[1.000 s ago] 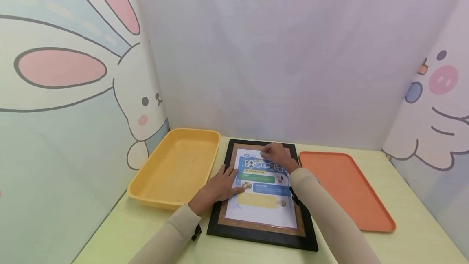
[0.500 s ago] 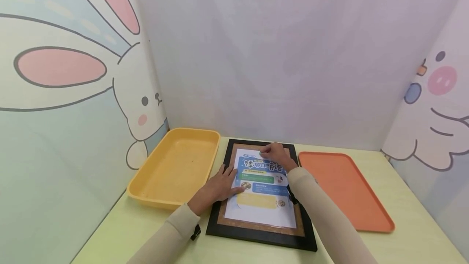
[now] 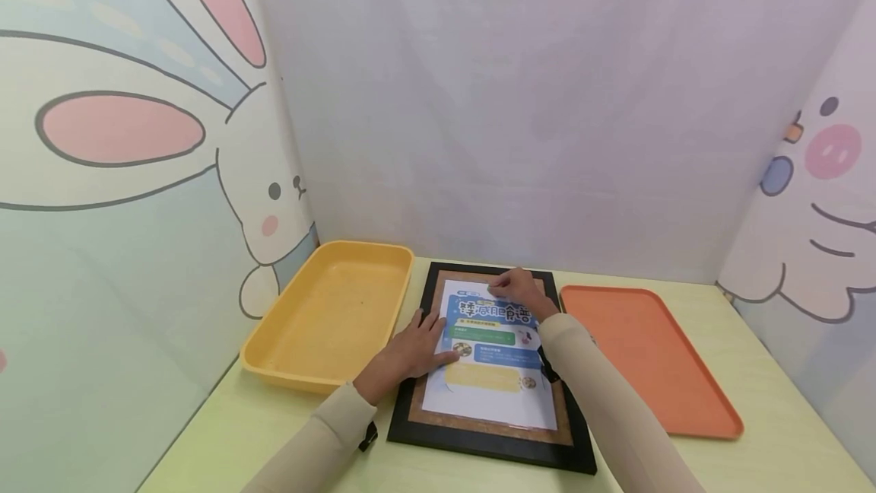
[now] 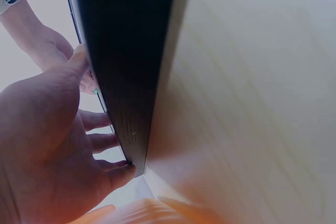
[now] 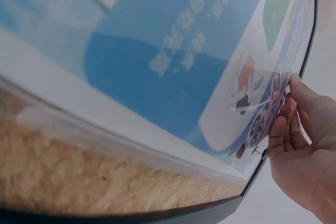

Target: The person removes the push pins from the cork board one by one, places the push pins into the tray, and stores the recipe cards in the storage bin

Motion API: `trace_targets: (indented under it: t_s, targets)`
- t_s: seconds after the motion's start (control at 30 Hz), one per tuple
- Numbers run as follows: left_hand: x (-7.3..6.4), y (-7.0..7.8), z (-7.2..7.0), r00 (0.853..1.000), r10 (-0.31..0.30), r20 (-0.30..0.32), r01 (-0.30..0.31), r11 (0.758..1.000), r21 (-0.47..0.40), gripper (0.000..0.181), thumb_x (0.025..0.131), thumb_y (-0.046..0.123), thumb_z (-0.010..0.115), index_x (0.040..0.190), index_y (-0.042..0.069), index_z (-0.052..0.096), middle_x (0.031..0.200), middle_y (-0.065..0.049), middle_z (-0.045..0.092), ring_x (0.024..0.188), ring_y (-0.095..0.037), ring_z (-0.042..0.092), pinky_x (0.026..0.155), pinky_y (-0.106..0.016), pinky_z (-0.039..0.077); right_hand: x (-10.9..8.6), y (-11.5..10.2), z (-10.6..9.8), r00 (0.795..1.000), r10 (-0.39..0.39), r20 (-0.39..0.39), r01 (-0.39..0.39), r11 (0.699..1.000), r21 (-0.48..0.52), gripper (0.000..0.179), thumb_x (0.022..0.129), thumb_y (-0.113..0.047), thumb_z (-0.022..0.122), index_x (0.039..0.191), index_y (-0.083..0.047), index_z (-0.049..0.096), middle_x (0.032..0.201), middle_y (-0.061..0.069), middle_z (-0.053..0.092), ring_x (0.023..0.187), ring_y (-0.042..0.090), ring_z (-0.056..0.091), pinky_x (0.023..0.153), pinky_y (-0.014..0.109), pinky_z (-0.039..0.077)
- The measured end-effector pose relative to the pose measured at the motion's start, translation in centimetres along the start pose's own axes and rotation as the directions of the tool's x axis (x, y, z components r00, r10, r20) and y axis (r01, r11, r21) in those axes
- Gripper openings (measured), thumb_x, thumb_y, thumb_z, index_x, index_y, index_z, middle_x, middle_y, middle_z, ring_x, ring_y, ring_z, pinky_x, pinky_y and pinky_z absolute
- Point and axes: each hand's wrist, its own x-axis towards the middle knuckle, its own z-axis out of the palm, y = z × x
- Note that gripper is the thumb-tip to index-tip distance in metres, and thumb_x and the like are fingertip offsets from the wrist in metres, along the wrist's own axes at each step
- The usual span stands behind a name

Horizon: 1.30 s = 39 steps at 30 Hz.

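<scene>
A printed poster (image 3: 489,405), glossy like a clear sleeve, lies on a cork board (image 3: 493,427) with a black frame (image 3: 493,447). My left hand (image 3: 414,348) rests flat on the poster's left side, fingers spread. In the left wrist view the left hand (image 4: 58,150) reaches over the dark frame edge. Near the poster's top middle, my right hand (image 3: 522,289) pinches a small green pushpin (image 4: 95,92), mostly hidden by the fingertips. In the right wrist view another small pin (image 5: 264,155) shows at the poster's corner beside the right hand (image 5: 310,156).
A deep yellow tray (image 3: 328,310) stands left of the board, close to its edge. A flat orange tray (image 3: 643,348) lies to the right. Behind the table (image 3: 787,417) hangs a pale curtain (image 3: 520,112), and printed cartoon walls flank both sides.
Both hands keep their places on the poster and the board stays put. The green of the pushpin, visible earlier at my right fingertips, is now hard to see in the head view.
</scene>
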Motion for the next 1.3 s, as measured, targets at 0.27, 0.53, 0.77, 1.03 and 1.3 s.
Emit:
trace_targets:
  t_s: [0.27,0.53,0.77,1.03,1.3]
  targets:
    - [0.09,0.13,0.14,1.000,0.004,0.004,-0.004,1.000,0.017,0.089,0.096,0.070,0.056,0.161,0.011,0.038,0.168,-0.012,0.032,0.154,-0.041,0.026,0.116,-0.054,0.039,-0.08,0.46,0.07,1.000,-0.016,-0.004,0.016,1.000,-0.014,0.017,0.096,-0.018,0.077,0.108,-0.006,0.081,0.100,0.007,0.074,0.089,0.022,0.063,0.090,0.041,0.054]
    - [0.23,0.12,0.28,1.000,0.011,0.005,-0.012,0.999,0.034,0.090,0.097,0.070,0.055,0.161,0.011,0.036,0.168,-0.012,0.031,0.155,-0.041,0.026,0.116,-0.053,0.039,-0.25,0.56,-0.18,1.000,-0.030,0.008,0.030,0.999,-0.010,0.016,0.096,-0.017,0.076,0.106,-0.007,0.081,0.100,0.007,0.074,0.090,0.022,0.062,0.091,0.042,0.053]
    - [0.32,0.17,0.22,1.000,0.012,0.012,-0.012,1.000,0.022,0.090,0.097,0.070,0.054,0.162,0.010,0.036,0.169,-0.013,0.029,0.155,-0.041,0.024,0.116,-0.053,0.038,-0.11,0.91,-0.40,0.999,-0.036,0.026,0.036,0.999,-0.029,0.016,0.097,-0.020,0.076,0.106,-0.008,0.082,0.101,0.006,0.075,0.089,0.020,0.063,0.089,0.041,0.053]
    - [0.27,0.16,-0.14,1.000,-0.019,0.025,0.018,0.999,0.037,0.090,0.097,0.070,0.055,0.162,0.012,0.036,0.170,-0.012,0.028,0.156,-0.040,0.023,0.116,-0.054,0.039,-0.43,0.78,-0.56,0.994,-0.095,0.061,0.097,0.995,-0.022,0.015,0.097,-0.022,0.076,0.103,-0.009,0.081,0.098,0.006,0.074,0.086,0.021,0.063,0.086,0.039,0.052]
    - [0.28,0.09,0.01,0.999,-0.033,0.039,0.032,0.999,0.029,0.090,0.096,0.071,0.054,0.163,0.013,0.034,0.170,-0.010,0.028,0.156,-0.039,0.022,0.116,-0.054,0.038,-0.58,0.85,-0.52,0.988,-0.146,0.059,0.149,0.988,-0.043,0.013,0.098,-0.020,0.074,0.103,-0.010,0.080,0.098,0.005,0.073,0.087,0.020,0.062,0.086,0.039,0.052]
